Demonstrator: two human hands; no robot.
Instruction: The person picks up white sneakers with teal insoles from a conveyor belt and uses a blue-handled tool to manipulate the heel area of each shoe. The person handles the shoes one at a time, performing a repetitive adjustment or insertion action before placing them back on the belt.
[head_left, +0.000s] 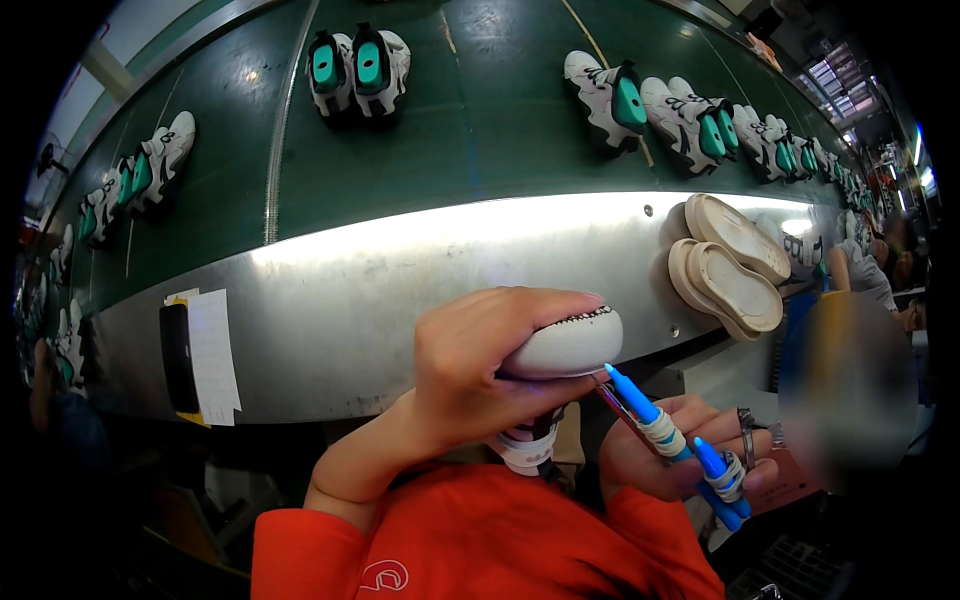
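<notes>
My left hand point(480, 350) is wrapped round a shoe point(570, 345), its pale rounded toe pointing right. Dark stitching or trim shows along the top of the toe, and the rest is mostly behind my fingers. A strip of the shoe's white and dark lower part hangs below my wrist. My right hand point(650, 455) is closed on blue pens point(640, 400) with pale rubber bands wound round them. The upper pen's tip is at the lower edge of the toe; whether it touches, I cannot tell. A thin reddish strip lies along that pen.
Beyond the metal ledge point(350, 310), a green conveyor belt point(470, 150) carries several white shoes with teal inserts. Cream soles point(735, 270) lie on the ledge at right. A dark phone point(178, 350) and white paper point(214, 350) lie at left. A person point(870, 275) is at far right.
</notes>
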